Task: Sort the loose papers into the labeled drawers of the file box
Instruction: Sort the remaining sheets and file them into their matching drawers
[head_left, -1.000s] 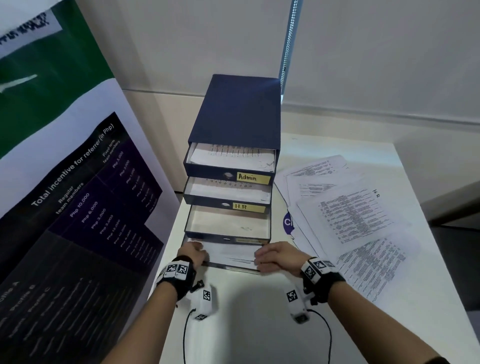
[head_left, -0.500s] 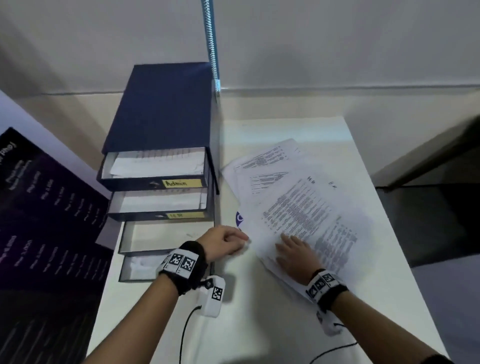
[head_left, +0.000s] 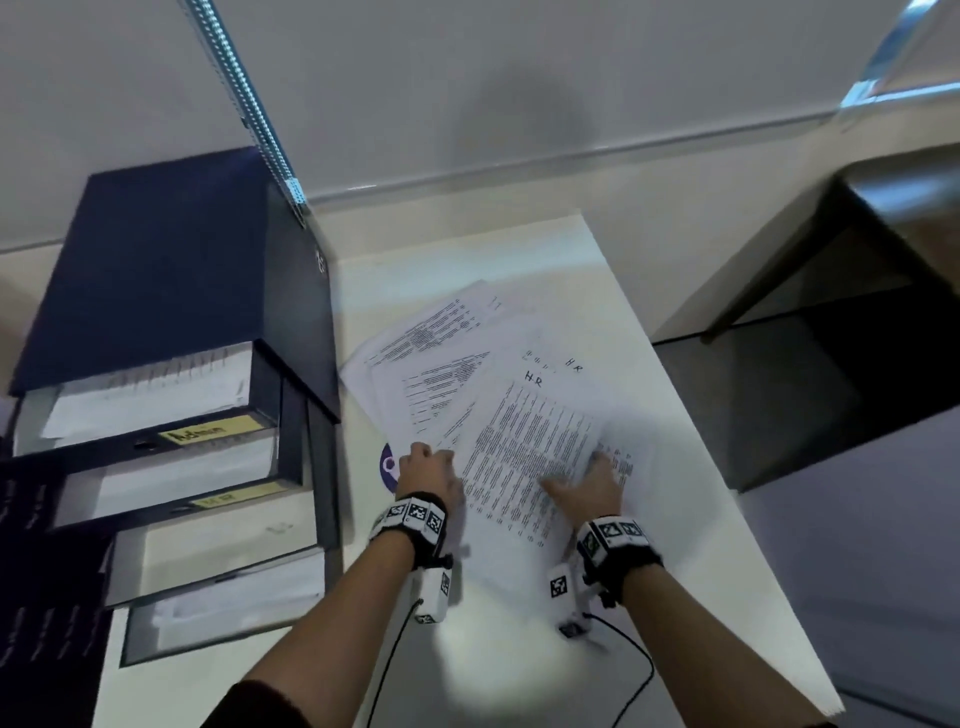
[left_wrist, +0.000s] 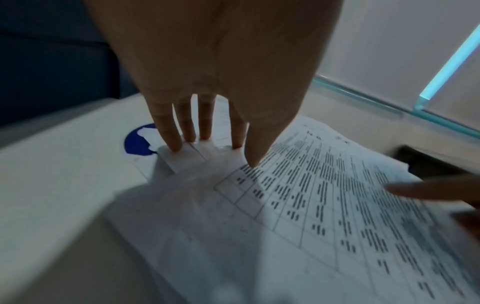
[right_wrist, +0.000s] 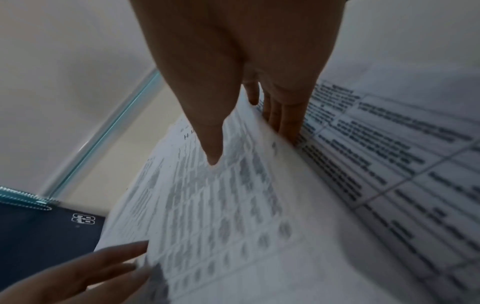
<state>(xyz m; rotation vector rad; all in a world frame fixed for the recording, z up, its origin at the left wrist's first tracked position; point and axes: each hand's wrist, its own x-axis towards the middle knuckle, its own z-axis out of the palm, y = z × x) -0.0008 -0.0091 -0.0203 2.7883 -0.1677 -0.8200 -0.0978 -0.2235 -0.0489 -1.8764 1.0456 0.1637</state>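
Papers (head_left: 524, 431) under left hand (head_left: 428, 470), right hand (head_left: 592, 486), file box (head_left: 171, 270) beside

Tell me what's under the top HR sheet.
Under the top HR sheet, more printed sheets fan out, one also marked HR; a blue round mark peeks out at their left edge. The right hand has fingers under its right edge. How many are covered cannot be told.

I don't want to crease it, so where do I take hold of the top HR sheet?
Grip the top sheet by its right edge, from the right: that edge is lifted off the pile, and the right hand has fingers under it, thumb on top.
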